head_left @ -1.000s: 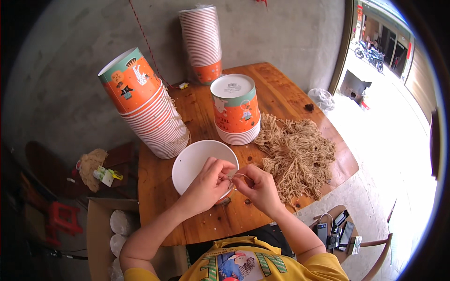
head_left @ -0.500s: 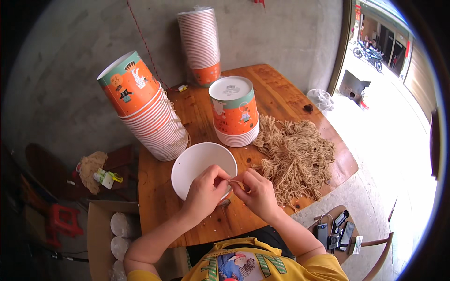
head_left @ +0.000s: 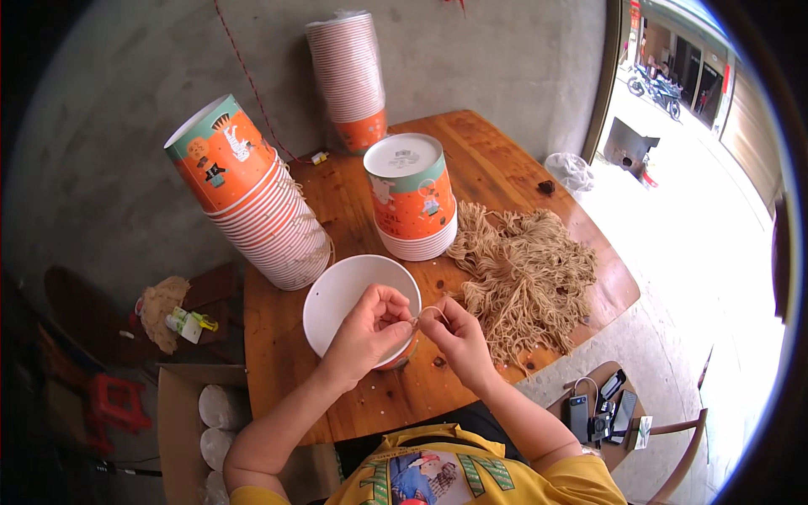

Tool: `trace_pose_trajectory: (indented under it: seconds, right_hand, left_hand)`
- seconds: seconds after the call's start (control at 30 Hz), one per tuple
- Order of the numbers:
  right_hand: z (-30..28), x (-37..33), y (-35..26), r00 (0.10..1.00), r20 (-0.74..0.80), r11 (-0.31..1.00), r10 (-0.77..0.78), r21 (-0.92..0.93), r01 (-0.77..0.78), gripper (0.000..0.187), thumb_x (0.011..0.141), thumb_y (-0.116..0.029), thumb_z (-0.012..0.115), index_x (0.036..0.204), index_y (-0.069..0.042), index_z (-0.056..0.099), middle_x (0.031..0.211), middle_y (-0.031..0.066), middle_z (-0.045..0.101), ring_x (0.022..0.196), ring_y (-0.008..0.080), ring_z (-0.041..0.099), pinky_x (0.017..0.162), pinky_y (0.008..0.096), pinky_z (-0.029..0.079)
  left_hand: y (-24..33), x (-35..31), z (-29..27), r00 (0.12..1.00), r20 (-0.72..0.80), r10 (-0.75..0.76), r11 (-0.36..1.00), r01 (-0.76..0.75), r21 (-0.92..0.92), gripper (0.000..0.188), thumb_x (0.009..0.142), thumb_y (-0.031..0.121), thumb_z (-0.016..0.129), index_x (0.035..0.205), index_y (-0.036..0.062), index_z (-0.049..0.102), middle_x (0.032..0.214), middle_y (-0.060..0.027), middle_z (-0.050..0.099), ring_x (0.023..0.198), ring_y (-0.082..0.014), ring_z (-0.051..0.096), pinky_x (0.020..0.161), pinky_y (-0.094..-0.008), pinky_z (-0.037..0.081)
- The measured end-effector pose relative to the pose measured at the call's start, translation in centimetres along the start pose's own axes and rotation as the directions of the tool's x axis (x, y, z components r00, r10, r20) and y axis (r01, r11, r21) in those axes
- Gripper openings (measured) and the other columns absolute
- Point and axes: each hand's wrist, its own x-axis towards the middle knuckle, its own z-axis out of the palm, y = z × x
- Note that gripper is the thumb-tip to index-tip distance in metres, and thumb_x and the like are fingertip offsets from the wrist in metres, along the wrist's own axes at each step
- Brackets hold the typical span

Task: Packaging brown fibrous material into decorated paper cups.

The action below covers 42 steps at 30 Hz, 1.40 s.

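A paper bucket (head_left: 341, 290) with a white inside and an orange outer wall stands mouth up at the table's near edge. At its right rim, my left hand (head_left: 364, 335) pinches with thumb and finger, the other fingers curled. A thin beige string (head_left: 434, 309) bends in a small loop at the fingertips of my right hand (head_left: 463, 345), which is closed on it just outside the rim. Where the string meets the bucket is hidden by my fingers. Right of the hands lies a large tangled heap of beige strings (head_left: 530, 282).
Upside-down buckets (head_left: 412, 198) stand behind the heap. A leaning bucket stack (head_left: 252, 198) is at left, a wrapped stack (head_left: 349, 80) against the wall. Below left is a cardboard box (head_left: 181, 421); at right a chair seat (head_left: 619, 459) holds phones and small devices.
Both hands stay at the bucket's rim. My left fingers have lifted and curled more, and a loop of string now shows at my right fingertips. The whole view has shifted slightly.
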Motion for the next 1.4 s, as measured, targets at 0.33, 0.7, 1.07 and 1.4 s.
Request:
trace_pose_trajectory:
  seconds: [0.33, 0.7, 1.07, 1.4]
  right_hand:
    - [-0.7, -0.3, 0.2, 0.961, -0.079, 0.892, -0.264, -0.4, 0.212, 0.02, 0.09, -0.014, 0.068, 0.105, -0.005, 0.058, 0.078, -0.0004, 0.057, 0.06, 0.0051, 0.051, 0.049, 0.0229, 0.042]
    - [-0.9, 0.0, -0.3, 0.853, 0.123, 0.663, -0.508, -0.576, 0.478, 0.011, 0.084, 0.0, 0.069, 0.094, -0.005, 0.066, 0.084, 0.0047, 0.055, 0.056, 0.0107, 0.054, 0.05, 0.0241, 0.044]
    - [-0.9, 0.0, 0.1, 0.913, 0.044, 0.781, -0.405, -0.502, 0.371, 0.008, 0.087, -0.002, 0.068, 0.094, -0.002, 0.064, 0.083, 0.003, 0.054, 0.06, 0.007, 0.05, 0.054, 0.0224, 0.041]
    - [-1.1, -0.1, 0.4, 0.926, 0.023, 0.807, -0.377, -0.482, 0.341, 0.008, 0.087, -0.003, 0.068, 0.094, -0.003, 0.065, 0.082, 0.0022, 0.051, 0.061, 0.0082, 0.048, 0.055, 0.0233, 0.039]
  left_hand:
    - [0.1, 0.3, 0.0, 0.996, -0.002, -0.092, 0.991, 0.092, -0.098, 0.024, 0.091, 0.003, 0.062, 0.111, 0.0047, 0.049, 0.097, -0.0026, 0.058, 0.093, -0.0086, 0.055, 0.087, -0.0246, 0.045]
    - [-0.7, 0.2, 0.1, 0.997, 0.067, -0.023, 0.999, 0.02, 0.051, 0.027, 0.091, 0.001, 0.061, 0.114, 0.0031, 0.047, 0.102, -0.0033, 0.056, 0.092, -0.0091, 0.054, 0.085, -0.0248, 0.047]
    - [0.5, -0.4, 0.4, 0.994, -0.012, 0.105, 0.834, -0.081, 0.546, 0.009, 0.088, 0.003, 0.061, 0.097, 0.0001, 0.06, 0.088, -0.0084, 0.057, 0.076, -0.0165, 0.059, 0.072, -0.0294, 0.051]
    - [0.4, -0.6, 0.5, 0.988, -0.045, 0.147, 0.821, -0.096, 0.563, 0.009, 0.09, 0.005, 0.062, 0.098, 0.0023, 0.06, 0.086, -0.0014, 0.055, 0.071, -0.0078, 0.051, 0.068, -0.0242, 0.047]
